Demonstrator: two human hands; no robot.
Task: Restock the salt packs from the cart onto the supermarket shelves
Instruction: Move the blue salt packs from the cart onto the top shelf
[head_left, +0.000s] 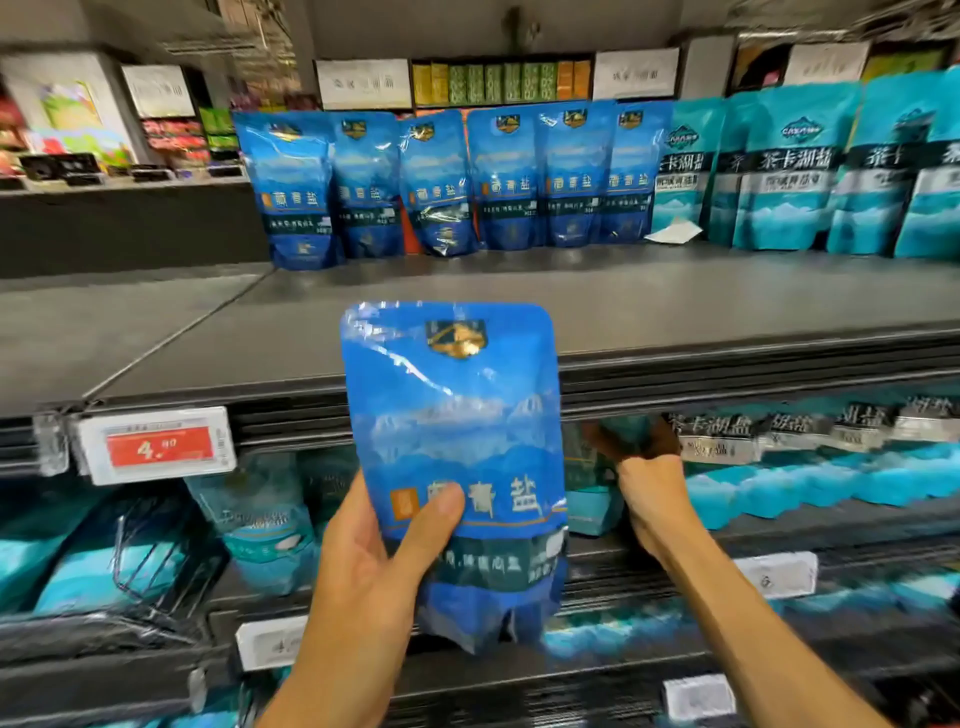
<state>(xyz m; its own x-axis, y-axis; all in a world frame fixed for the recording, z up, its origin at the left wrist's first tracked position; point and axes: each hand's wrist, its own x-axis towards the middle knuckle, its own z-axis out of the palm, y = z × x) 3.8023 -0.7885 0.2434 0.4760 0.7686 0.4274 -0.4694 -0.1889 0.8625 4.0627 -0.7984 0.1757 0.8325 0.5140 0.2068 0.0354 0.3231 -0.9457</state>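
Gripping a blue salt pack (457, 467), left hand (363, 561); right hand (652, 499) fisted, contents unclear; tag (158, 446) "4".

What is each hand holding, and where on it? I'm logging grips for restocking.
The left hand holds a blue salt pack by its lower left part, thumb across the front. The right hand reaches under the shelf; its grip cannot be told.

Left hand (363, 566) raised, thumb forward, gripping; right hand (652, 499) reaching ahead, fingers curled.
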